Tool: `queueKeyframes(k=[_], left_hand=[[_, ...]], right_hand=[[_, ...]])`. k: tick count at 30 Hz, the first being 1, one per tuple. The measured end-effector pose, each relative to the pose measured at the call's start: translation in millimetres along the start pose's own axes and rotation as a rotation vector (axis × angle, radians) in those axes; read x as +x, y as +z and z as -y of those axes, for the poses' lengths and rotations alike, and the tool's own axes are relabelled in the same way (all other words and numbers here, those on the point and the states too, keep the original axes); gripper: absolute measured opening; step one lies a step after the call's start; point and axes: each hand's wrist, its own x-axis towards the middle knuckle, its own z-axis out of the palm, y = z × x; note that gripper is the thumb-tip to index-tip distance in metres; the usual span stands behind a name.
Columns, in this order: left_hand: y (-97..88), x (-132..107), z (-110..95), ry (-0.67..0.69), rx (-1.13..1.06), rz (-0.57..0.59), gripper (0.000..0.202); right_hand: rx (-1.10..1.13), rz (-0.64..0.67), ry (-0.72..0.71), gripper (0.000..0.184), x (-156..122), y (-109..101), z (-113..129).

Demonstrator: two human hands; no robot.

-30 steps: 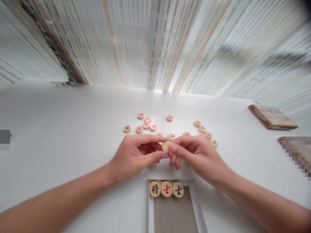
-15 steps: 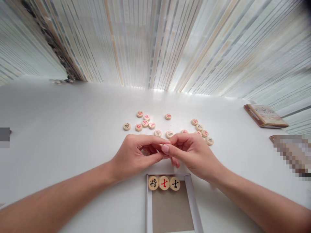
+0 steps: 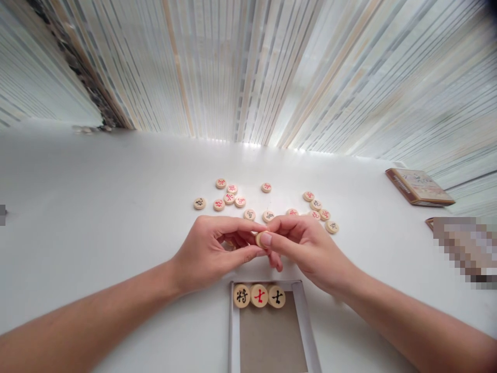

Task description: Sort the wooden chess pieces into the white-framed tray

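The near box (image 3: 232, 331) holds three pieces: black 将 piece (image 3: 242, 296), red 士 piece (image 3: 259, 296), black 士 piece (image 3: 277, 297). Characters on the far scattered pieces (image 3: 229, 198) are unreadable.

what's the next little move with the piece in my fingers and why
Probably lower the wooden disc, pinched between left hand and right hand, into the tray beside the row of three discs; a gap shows to their right.

A white, glossy table (image 3: 97, 207) filled the lower half of the view. Behind its far edge hung a curtain (image 3: 248, 67) of narrow vertical strips in white, cream and pale grey. Daylight glowed through them and lay brightest along the middle of the table's far edge. Toward the far left corner, a dark mottled band (image 3: 83, 85) ran down between the strips.
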Motion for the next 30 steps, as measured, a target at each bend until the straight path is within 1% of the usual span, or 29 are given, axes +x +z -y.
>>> queueKeyframes(k=[7,11,13,15,18,23,25,28,30], left_hand=[[-0.3,-0.2,1.1,-0.01,-0.017,-0.037,0.027],[-0.7,-0.2,2.4,-0.034,0.01,-0.082,0.019],[-0.6,-0.3,2.6,-0.021,0.051,-0.119,0.014],[-0.5,-0.8,2.9,0.028,0.109,-0.15,0.01],[-1.1,-2.5,4.1,0.143,0.183,-0.152,0.006],[-2.9,-5.2,9.1,0.358,0.288,-0.119,0.014],[-2.8,-5.8,10.8,0.421,0.328,-0.107,0.013],[-1.8,-6.3,10.6,0.441,0.355,-0.098,0.01],[-1.2,-6.3,8.9,0.435,0.371,-0.109,0.011]], right_hand=[[0.007,0.028,-0.051,0.022,-1.3,-2.6,1.5],[-0.057,-0.021,-0.116,0.024,-1.8,-4.1,2.5],[-0.117,-0.045,-0.162,0.024,-2.5,-4.7,3.1],[-0.16,-0.062,-0.195,0.026,-3.3,-5.6,3.1],[-0.201,-0.073,-0.242,0.027,-4.4,-7.9,2.0],[-0.294,-0.04,-0.297,0.031,-8.0,-11.3,4.2],[-0.363,-0.026,-0.32,0.031,-10.9,-10.8,8.1],[-0.55,0.0,-0.381,0.024,-18.1,-9.2,14.7],[-0.68,-0.016,-0.434,0.022,-25.1,-9.3,17.5]])
